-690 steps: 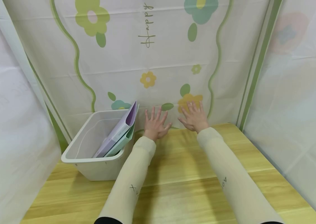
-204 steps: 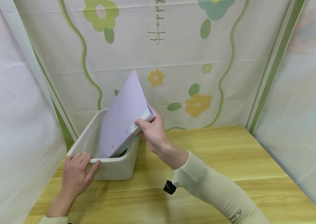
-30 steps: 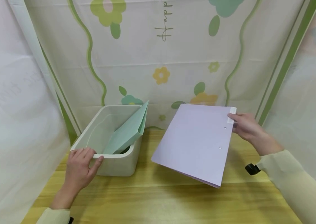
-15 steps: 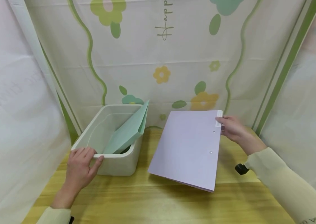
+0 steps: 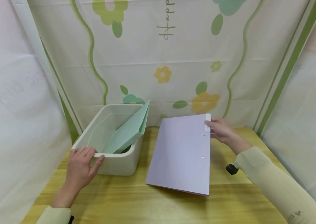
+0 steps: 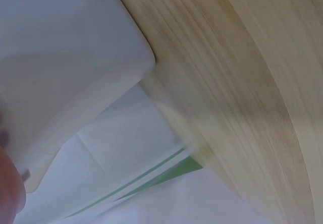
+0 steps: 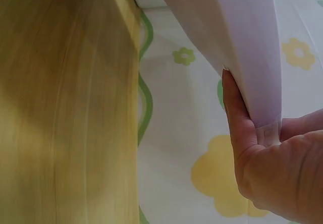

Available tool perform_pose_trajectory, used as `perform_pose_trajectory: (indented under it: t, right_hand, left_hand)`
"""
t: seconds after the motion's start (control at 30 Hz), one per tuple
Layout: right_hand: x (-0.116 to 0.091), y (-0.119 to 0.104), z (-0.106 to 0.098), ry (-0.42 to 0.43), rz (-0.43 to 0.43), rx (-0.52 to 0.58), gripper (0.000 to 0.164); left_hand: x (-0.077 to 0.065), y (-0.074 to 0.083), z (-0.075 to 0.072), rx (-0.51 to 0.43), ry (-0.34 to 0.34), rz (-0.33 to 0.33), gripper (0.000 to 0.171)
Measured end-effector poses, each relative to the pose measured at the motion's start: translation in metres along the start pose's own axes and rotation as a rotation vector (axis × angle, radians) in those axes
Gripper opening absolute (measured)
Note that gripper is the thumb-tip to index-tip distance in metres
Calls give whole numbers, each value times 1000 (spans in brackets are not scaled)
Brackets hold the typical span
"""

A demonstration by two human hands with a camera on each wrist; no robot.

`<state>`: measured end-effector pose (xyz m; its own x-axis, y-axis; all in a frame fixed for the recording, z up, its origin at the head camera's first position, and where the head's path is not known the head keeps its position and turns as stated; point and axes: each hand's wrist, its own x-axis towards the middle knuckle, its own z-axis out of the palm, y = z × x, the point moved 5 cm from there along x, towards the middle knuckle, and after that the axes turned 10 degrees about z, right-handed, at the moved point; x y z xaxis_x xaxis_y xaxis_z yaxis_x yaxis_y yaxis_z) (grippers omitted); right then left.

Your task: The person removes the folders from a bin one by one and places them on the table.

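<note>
My right hand (image 5: pixel 221 130) pinches a purple ring binder (image 5: pixel 181 152) by the white label at the top of its spine, thumb in front and fingers behind. In the right wrist view the binder (image 7: pixel 247 47) is held above the table, its spine between finger and thumb. The left hand (image 5: pixel 80 169) grips the front rim of a white plastic bin (image 5: pixel 118 165), fingers over the edge inside and thumb along the rim. A mint green binder (image 5: pixel 127 132) leans in the bin, its top poking over the right wall. The left wrist view shows the bin's outer wall (image 6: pixel 75 47).
Wood-grain table (image 5: pixel 135 202) runs under everything. A white cloth with printed flowers (image 5: pixel 163 53) hangs close behind the bin, and plain white cloth walls stand at left (image 5: pixel 20 124) and right (image 5: pixel 306 124).
Earlier both binders leaned in the bin and both hands were empty. The right hand lifted the purple binder out to the right; over the last second it moved left and slightly lower.
</note>
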<state>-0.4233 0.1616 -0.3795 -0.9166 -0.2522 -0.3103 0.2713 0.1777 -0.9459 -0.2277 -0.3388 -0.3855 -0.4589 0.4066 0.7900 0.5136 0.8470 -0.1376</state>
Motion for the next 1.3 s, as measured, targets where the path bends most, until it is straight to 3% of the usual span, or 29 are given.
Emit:
perform_pose_trajectory:
  t: [0.8,1.3]
  right_hand:
    - [31,15,21,-36,-30,-52,51]
    - [61,37,25,-7,26,-86,56]
  left_hand:
    - [0,0,1,-5,-15,-15,57]
    - [-2,0,0,-5,0,-7,57]
